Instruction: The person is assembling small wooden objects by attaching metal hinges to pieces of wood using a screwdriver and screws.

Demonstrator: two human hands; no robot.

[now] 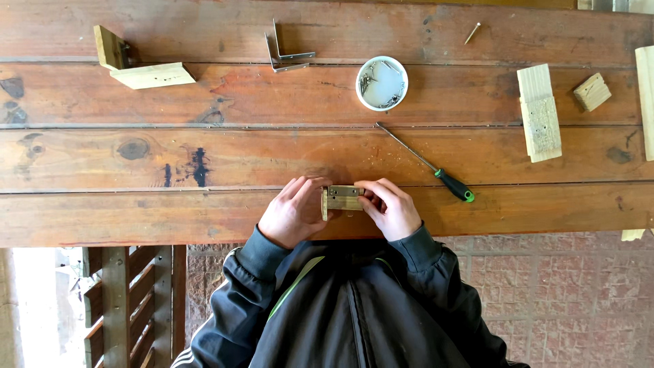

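Rough reddish wooden planks form the counter (204,157). Both hands, left (294,212) and right (390,208), pinch a small pale wooden block with a metal bracket (342,199) at its near edge (probably light, stiff, best gripped by its ends). Beyond the right hand, a round white cup (382,83) holds screws, beside a green-handled screwdriver (426,163).

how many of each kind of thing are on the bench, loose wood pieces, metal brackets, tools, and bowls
Wood pieces: 5, counting the joined pair, the held block, a long block, a small block, an edge strip
Loose metal brackets: 2
Screwdriver: 1
Bowl: 1
Loose screw: 1
Total: 10
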